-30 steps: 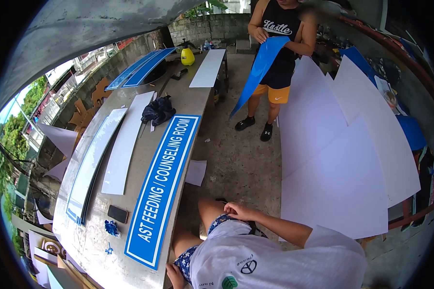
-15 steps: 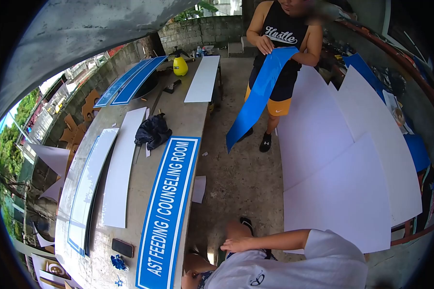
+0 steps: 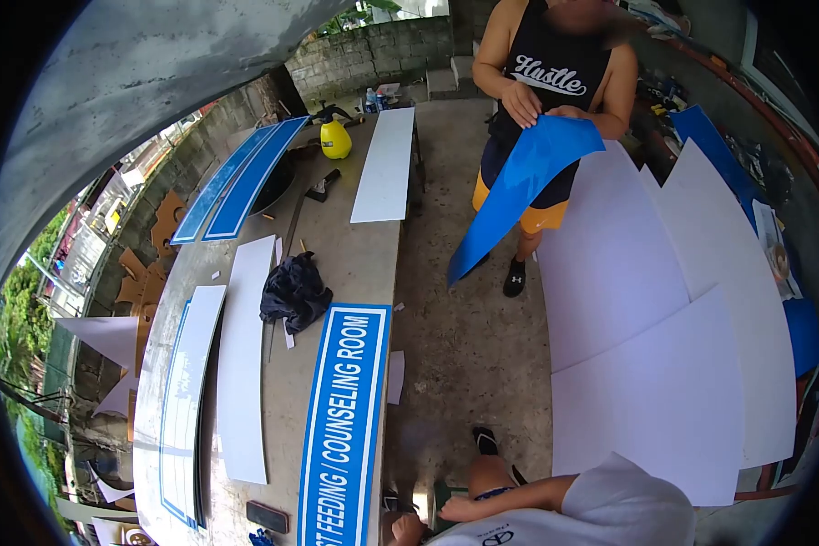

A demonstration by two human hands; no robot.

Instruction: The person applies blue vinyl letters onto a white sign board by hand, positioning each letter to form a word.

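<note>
My right hand (image 3: 461, 508) is low in the view by my bent leg, its fingers curled in and no held thing showing. To its left, my left hand (image 3: 408, 529) sits at the bottom edge beside the table, fingers also folded, partly cut off by the frame. Nearest to it on the table lies a blue and white sign (image 3: 344, 423) reading "ST FEEDING / COUNSELING ROOM", its lower end out of view. A phone (image 3: 267, 517) and a crumpled blue scrap (image 3: 260, 538) lie left of the sign.
A co-worker (image 3: 555, 64) stands ahead holding a blue sheet (image 3: 523, 177). The table (image 3: 287, 391) carries white panels (image 3: 243, 364), blue signs (image 3: 255, 177), a black cloth (image 3: 296, 291) and a yellow sprayer (image 3: 335, 139). Large white sheets (image 3: 646, 409) lean on the right.
The view has shifted, so the table contents sit lower. My right hand's fingers, stretched over my knee before, are now curled. The co-worker's blue sheet is folded over wider at the top.
</note>
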